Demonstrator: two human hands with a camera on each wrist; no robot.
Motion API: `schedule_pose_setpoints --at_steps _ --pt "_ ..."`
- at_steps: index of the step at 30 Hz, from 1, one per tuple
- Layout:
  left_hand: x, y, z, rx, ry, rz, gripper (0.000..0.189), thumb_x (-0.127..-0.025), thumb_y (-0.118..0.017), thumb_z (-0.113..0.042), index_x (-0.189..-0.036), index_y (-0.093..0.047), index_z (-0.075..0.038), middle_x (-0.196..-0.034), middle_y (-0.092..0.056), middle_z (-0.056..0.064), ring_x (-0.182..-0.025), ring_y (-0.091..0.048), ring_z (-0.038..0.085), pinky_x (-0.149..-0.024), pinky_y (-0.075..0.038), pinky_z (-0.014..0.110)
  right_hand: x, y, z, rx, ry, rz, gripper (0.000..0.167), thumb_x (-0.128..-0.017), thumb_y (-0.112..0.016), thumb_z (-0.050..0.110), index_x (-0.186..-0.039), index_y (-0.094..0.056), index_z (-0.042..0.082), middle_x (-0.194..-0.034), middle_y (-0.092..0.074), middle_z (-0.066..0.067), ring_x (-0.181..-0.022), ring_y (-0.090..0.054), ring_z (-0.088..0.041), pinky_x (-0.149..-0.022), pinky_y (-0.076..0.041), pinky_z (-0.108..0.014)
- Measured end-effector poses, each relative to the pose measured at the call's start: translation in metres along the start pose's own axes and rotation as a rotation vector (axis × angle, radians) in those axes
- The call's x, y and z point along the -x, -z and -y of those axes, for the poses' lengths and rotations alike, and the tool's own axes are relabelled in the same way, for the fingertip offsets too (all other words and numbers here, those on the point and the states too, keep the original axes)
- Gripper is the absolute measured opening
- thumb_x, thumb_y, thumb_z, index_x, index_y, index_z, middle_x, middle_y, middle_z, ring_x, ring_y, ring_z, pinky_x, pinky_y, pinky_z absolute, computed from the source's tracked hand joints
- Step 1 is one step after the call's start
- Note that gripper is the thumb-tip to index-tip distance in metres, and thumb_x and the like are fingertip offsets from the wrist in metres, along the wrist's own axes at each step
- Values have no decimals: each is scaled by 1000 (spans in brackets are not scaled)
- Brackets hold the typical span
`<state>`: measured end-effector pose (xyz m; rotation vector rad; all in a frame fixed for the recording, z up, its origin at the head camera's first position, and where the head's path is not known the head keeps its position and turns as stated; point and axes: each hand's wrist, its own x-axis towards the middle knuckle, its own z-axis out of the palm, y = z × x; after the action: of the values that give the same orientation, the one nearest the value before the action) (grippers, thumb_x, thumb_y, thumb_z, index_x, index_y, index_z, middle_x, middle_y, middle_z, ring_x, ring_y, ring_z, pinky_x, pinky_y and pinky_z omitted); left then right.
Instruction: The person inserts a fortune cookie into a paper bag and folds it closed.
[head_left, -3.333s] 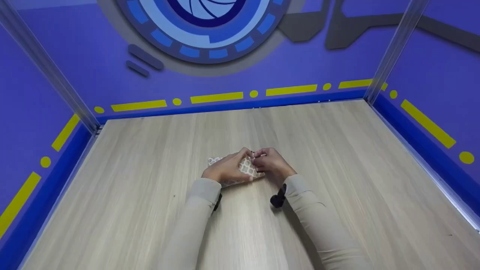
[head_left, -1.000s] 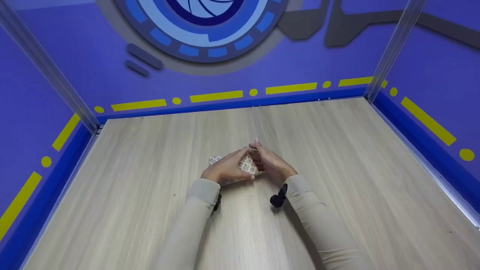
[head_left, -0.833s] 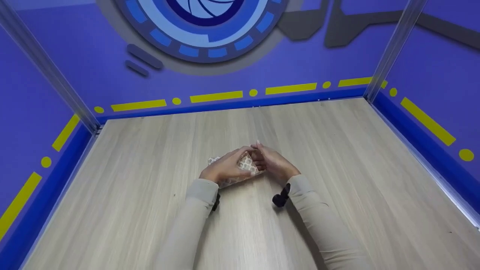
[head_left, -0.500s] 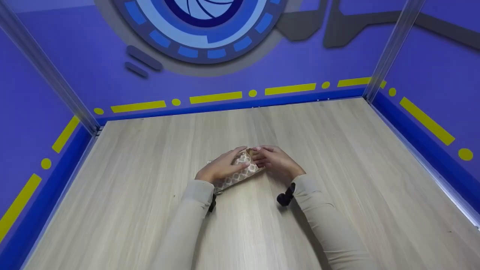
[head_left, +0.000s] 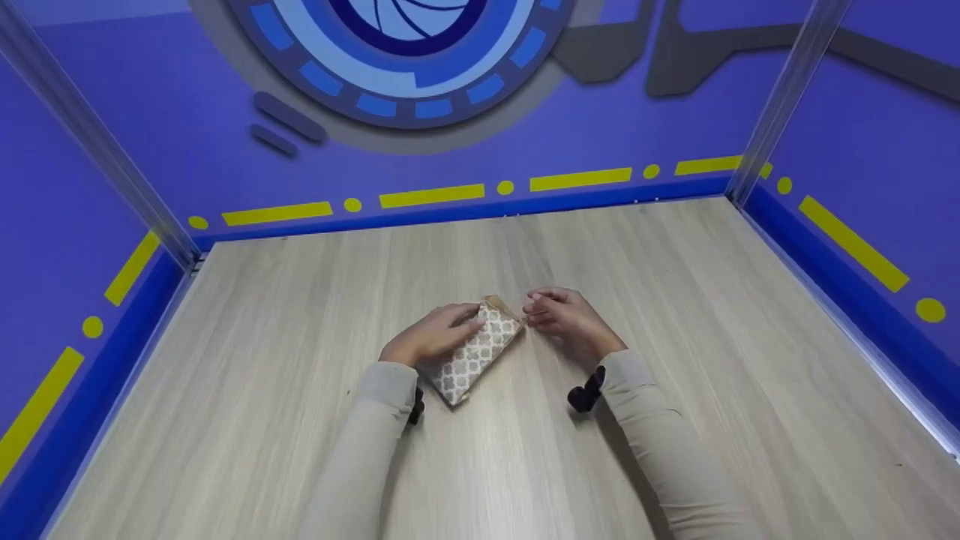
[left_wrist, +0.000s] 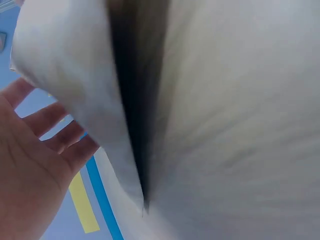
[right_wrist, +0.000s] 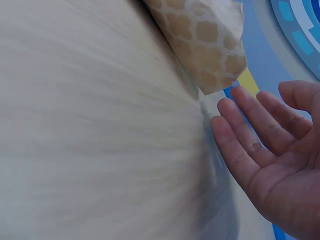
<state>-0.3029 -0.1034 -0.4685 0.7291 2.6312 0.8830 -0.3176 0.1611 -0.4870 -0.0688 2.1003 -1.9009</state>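
Note:
A small paper bag with a tan and white lattice print lies slanted at the middle of the table. Its far end gapes a little, showing plain brown paper inside. My left hand holds the bag by its left side, thumb on the printed face. In the left wrist view, that hand's fingers reach behind the pale paper. Just right of the bag's far corner is my right hand, fingers loosely bent. The right wrist view has its fingertips just below the paper's corner, apart from it.
The wood-grain table extends around both hands. Blue panels with yellow dashes close off the back and both sides. Dark wrist cameras hang below the sleeves.
The bag has turned, its near end swinging toward me, so more of the printed face shows. My right hand has drawn back to the right, out of the bag's mouth; my left has shifted left.

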Motion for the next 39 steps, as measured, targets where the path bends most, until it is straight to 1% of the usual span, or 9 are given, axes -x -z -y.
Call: schedule_pose_setpoints --at_steps 5,10,15,20,23,26,31,35,39 --pt "5 1 3 27 13 -3 53 -102 -39 -43 -145 -42 -12 -148 -44 10 -139 -37 29 -114 -28 43 1 2 -2 38 -39 16 47 -100 -49 21 -138 -42 -6 -113 -66 -18 -90 -68 -15 -83 -55 -28" --pt "9 -3 3 95 28 -11 47 -99 -51 -35 -138 -49 -10 -140 -50 13 -131 -45 31 -109 -36 45 1 2 -7 48 -67 52 47 -98 -52 20 -135 -43 -9 -105 -69 -15 -83 -68 -13 -78 -55 -27" --pt "9 -10 1 196 92 -63 46 -92 -63 -33 -131 -52 -10 -127 -56 14 -120 -52 30 -102 -41 45 4 2 -10 51 -67 115 41 -98 -53 20 -125 -50 -10 -107 -68 -18 -86 -69 -15 -79 -56 -27" --pt "8 -17 -2 307 143 -139 44 -90 -67 -30 -124 -51 -8 -110 -60 12 -94 -58 22 -81 -48 35 6 -1 -11 38 -73 154 43 -99 -53 24 -125 -50 -11 -108 -66 -18 -87 -69 -16 -79 -56 -28" --pt "8 -21 -5 391 172 -177 44 -89 -67 -28 -122 -48 -5 -100 -60 11 -77 -57 17 -65 -46 28 6 -3 -11 12 -84 141 46 -98 -55 25 -125 -51 -11 -102 -65 -14 -83 -68 -16 -78 -56 -28" --pt "9 -23 -6 450 208 -214 47 -89 -67 -27 -123 -43 -3 -96 -59 11 -69 -55 16 -57 -45 26 5 -6 -12 -9 -82 129 46 -97 -56 26 -125 -52 -11 -95 -63 -9 -79 -66 -14 -75 -56 -27" --pt "8 -26 -6 434 250 -282 54 -89 -66 -27 -129 -43 0 -94 -62 11 -69 -57 14 -60 -47 26 3 -11 -15 -29 -53 130 47 -96 -59 27 -123 -55 -10 -90 -65 -4 -76 -67 -14 -73 -56 -27" --pt "7 -27 -6 427 276 -283 53 -92 -61 -31 -132 -47 0 -93 -61 7 -71 -57 14 -64 -48 26 2 -13 -16 -42 -41 113 46 -94 -63 26 -123 -55 -8 -90 -65 -3 -76 -66 -13 -72 -56 -27" --pt "6 -28 -7 452 278 -288 49 -95 -58 -36 -127 -51 0 -89 -59 5 -71 -58 13 -66 -51 28 3 -14 -15 -44 -37 92 44 -93 -64 23 -123 -55 -7 -91 -65 -3 -76 -66 -13 -72 -55 -27"
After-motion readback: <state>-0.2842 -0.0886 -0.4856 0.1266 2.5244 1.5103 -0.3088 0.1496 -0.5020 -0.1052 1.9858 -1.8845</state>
